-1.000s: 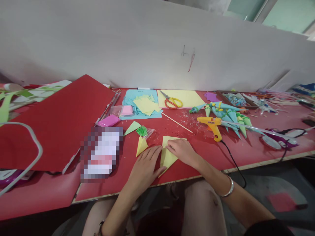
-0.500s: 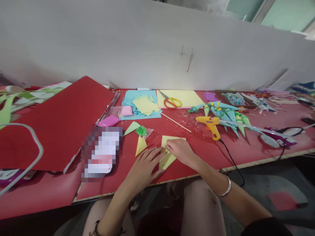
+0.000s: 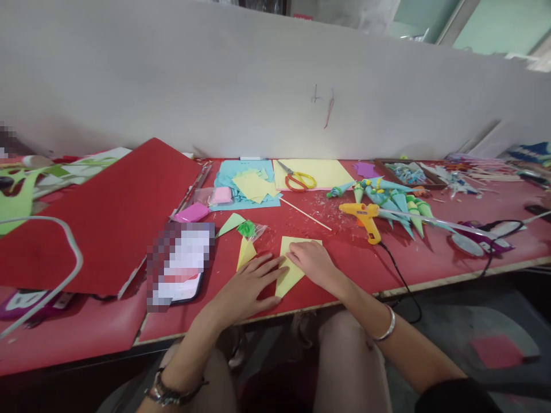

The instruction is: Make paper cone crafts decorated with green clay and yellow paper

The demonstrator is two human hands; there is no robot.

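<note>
The open left hand (image 3: 245, 291) and the right hand (image 3: 314, 263), its grip unclear, are pressing yellow paper (image 3: 289, 281). Uneven pressure could be skewing it.

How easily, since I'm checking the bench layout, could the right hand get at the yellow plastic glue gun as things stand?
Probably yes: the right hand rests on pale yellow paper near the glue gun, and nothing visible blocks the red tabletop between them.

Light is soft; shadow lies beneath the table (image 3: 430, 258); edges look stretched.
</note>
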